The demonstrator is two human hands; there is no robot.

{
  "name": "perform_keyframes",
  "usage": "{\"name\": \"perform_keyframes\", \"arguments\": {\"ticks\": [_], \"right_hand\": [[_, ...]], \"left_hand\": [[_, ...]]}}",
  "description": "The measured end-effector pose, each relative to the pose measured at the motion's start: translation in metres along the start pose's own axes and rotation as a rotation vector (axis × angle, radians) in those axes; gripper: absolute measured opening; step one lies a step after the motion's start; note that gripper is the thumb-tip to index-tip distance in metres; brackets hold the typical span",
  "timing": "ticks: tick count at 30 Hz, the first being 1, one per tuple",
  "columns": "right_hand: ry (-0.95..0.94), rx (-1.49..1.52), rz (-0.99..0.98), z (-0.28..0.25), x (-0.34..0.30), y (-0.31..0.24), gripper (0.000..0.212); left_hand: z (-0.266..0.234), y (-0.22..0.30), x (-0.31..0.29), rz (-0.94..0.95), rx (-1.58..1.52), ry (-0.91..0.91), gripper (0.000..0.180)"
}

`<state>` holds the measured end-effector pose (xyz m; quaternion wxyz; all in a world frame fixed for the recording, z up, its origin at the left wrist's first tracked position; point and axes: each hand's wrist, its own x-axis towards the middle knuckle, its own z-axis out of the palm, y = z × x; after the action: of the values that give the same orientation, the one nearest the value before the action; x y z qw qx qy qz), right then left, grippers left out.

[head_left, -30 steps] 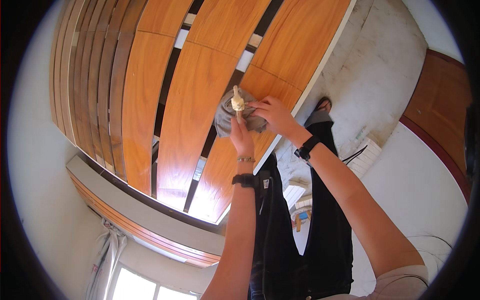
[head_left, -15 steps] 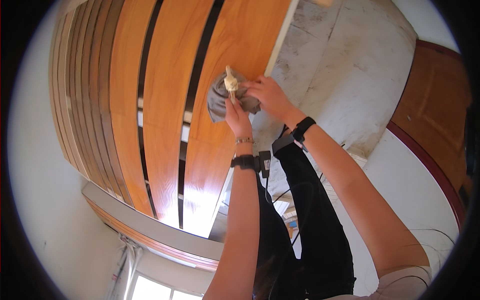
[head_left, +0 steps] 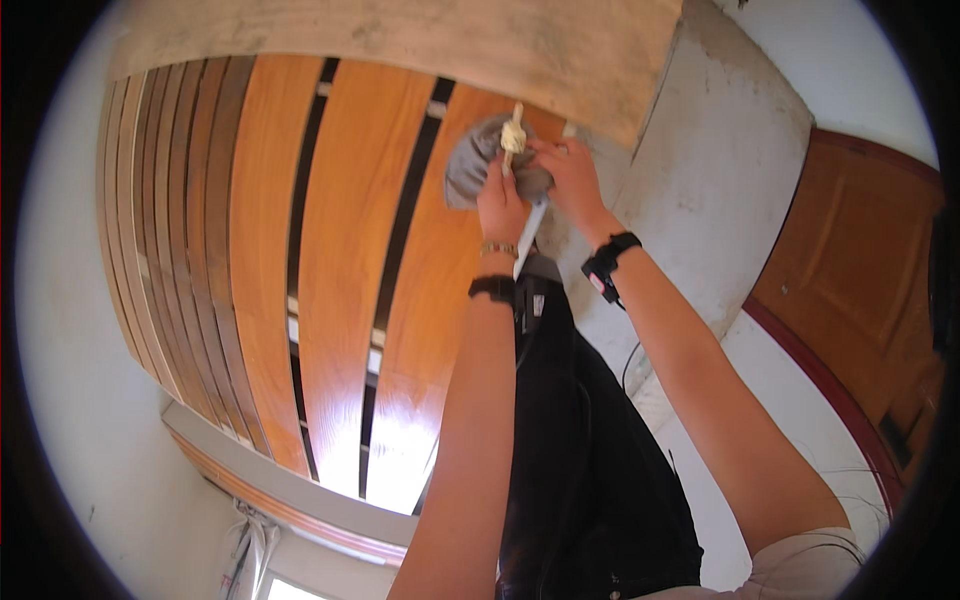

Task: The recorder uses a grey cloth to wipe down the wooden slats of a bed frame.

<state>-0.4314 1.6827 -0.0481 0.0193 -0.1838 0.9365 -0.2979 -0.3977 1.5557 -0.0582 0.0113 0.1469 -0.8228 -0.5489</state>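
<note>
A small cream-coloured bundle (head_left: 513, 138), thick and wound in the middle with a thin end at top and bottom, is held up in front of me. My left hand (head_left: 501, 208) is closed, pinching its lower end between thumb and fingers. My right hand (head_left: 573, 180) has its fingertips bent together beside the bundle's middle; whether they grip it or the cloth cannot be made out. Behind both hands is a rumpled grey cloth (head_left: 472, 165), partly hidden by them. Each wrist wears a black strap.
Wide orange-brown wooden slats (head_left: 360, 220) with dark gaps lie to the left. A pale wooden board (head_left: 400, 35) crosses the far side. Stained grey floor (head_left: 715, 130) stretches to the right, up to a brown door (head_left: 850, 260). My black-trousered legs (head_left: 590, 460) are below.
My view has shifted, bringing the pale board in at the far side. Both hands, with the bundle and the grey cloth, appear farther up and to the right.
</note>
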Motion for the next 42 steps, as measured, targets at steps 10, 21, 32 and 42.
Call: {"name": "perform_keyframes", "arguments": {"ticks": [10,21,32,42], "right_hand": [[-0.078,0.079,-0.134,-0.016,0.055,0.024,0.033],[-0.115,0.06,-0.21,0.004,0.116,-0.005,0.034],[-0.112,-0.006,-0.256,-0.005,0.11,0.006,0.023],[-0.153,0.086,-0.04,-0.026,0.027,0.014,0.037]], "left_hand": [[-0.001,0.002,0.036,-0.142,-0.277,0.008,0.026],[-0.037,0.018,0.086,-0.283,-0.495,0.019,0.043],[-0.012,0.037,0.081,-0.353,-0.584,0.018,0.034],[-0.023,0.128,0.044,0.149,0.09,-0.004,0.023]]}}
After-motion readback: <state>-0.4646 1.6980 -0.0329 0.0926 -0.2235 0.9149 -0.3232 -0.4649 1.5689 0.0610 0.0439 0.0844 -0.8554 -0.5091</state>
